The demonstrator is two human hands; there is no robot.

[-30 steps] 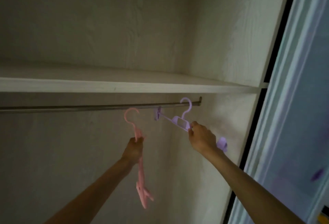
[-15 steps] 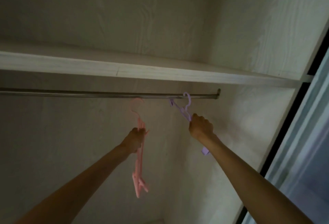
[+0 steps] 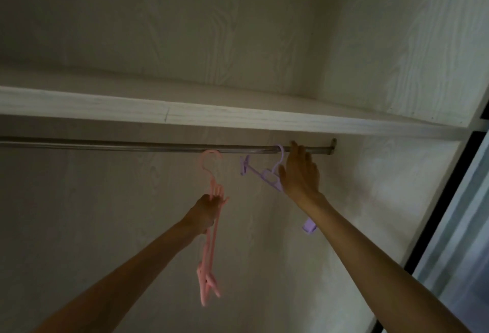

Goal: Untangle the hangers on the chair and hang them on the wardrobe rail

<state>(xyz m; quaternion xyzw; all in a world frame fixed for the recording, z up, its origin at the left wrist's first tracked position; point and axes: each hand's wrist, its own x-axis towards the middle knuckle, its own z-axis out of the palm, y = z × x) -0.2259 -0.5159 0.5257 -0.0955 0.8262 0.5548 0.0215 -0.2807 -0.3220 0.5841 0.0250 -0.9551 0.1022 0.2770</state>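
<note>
A metal wardrobe rail (image 3: 132,145) runs under a white shelf. A purple clip hanger (image 3: 262,174) hangs from the rail by its hook, near the rail's right end. My right hand (image 3: 300,174) is spread over the hanger's right half, fingers straight and reaching up to the rail; its far clip shows below my wrist. My left hand (image 3: 209,209) grips pink hangers (image 3: 210,240) by the neck. Their hooks point up and sit just below the rail, left of the purple hanger. Their clips dangle below my hand.
The white shelf (image 3: 238,115) sits just above the rail, leaving a narrow gap. The wardrobe's back wall and right side panel (image 3: 397,187) close the space. A dark door frame and sliding door (image 3: 463,227) stand at the right.
My right hand has let go of the purple hanger, which now hangs on the rail, and has opened up toward the rail. The pink hangers have stayed just under the rail.
</note>
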